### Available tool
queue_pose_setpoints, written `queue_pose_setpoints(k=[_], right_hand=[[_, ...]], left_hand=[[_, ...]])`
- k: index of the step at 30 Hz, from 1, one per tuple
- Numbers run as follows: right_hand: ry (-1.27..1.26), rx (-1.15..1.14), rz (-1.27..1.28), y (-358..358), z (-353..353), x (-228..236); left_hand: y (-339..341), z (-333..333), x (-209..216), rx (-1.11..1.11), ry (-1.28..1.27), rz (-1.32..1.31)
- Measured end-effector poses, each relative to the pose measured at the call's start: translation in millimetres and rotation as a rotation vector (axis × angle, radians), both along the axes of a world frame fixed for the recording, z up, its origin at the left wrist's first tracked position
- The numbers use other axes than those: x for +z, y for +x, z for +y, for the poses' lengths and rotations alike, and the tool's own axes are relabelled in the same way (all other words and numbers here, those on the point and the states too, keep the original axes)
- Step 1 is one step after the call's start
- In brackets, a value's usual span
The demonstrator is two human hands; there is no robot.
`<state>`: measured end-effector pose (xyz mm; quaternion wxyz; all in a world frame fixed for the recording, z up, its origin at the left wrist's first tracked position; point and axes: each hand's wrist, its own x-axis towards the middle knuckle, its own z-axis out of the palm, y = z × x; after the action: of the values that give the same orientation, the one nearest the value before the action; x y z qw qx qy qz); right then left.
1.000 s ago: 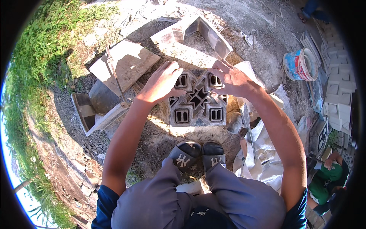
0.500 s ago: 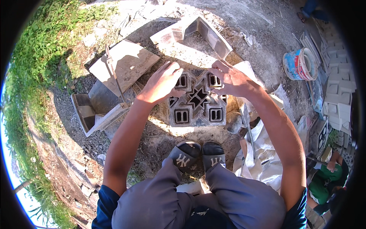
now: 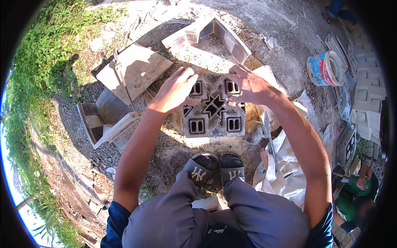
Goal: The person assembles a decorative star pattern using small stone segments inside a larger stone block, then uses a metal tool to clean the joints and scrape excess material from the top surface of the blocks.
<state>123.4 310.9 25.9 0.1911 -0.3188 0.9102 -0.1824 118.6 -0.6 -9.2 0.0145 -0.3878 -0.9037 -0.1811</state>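
Note:
A square grey block mould (image 3: 216, 130) lies flat on the ground before my feet. Its face has a star-shaped opening in the middle and slotted square openings at the corners. My left hand (image 3: 175, 91) grips it at its far left part, thumb bent over the face and fingers curled at the far corner. Mirroring this, my right hand (image 3: 252, 86) holds the far right part with curved fingers and thumb. The fingers' undersides are hidden. Beyond the mould lies an angled metal frame piece (image 3: 231, 41); a similar angled piece (image 3: 93, 122) sits to the left.
A flat board (image 3: 144, 64) with a long thin tool (image 3: 123, 76) across it lies left. Right are a trowel (image 3: 269, 138), white sacking (image 3: 285, 169) and a bucket (image 3: 324, 69). Stacked pale blocks (image 3: 368, 95) line the far right, near a person in green (image 3: 351, 200).
My hands and the mould keep their places. At the lower right, the other person's hand and body have shifted slightly.

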Motion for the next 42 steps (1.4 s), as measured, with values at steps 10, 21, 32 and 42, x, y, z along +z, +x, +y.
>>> queue_pose_setpoints(k=[10,21,32,42], right_hand=[[-0.166,0.085,0.33,29,-10,6],[-0.03,0.185,0.328,67,-49,-9],[-0.218,0.081,0.28,59,-37,2],[-0.508,-0.954,0.048,65,-11,-56]], left_hand=[[4,-7,14,-0.012,0.06,-0.132],[47,-15,10,0.086,0.105,-0.007],[65,-12,25,0.259,0.202,-0.19],[63,16,-54,0.618,0.707,-0.221]])
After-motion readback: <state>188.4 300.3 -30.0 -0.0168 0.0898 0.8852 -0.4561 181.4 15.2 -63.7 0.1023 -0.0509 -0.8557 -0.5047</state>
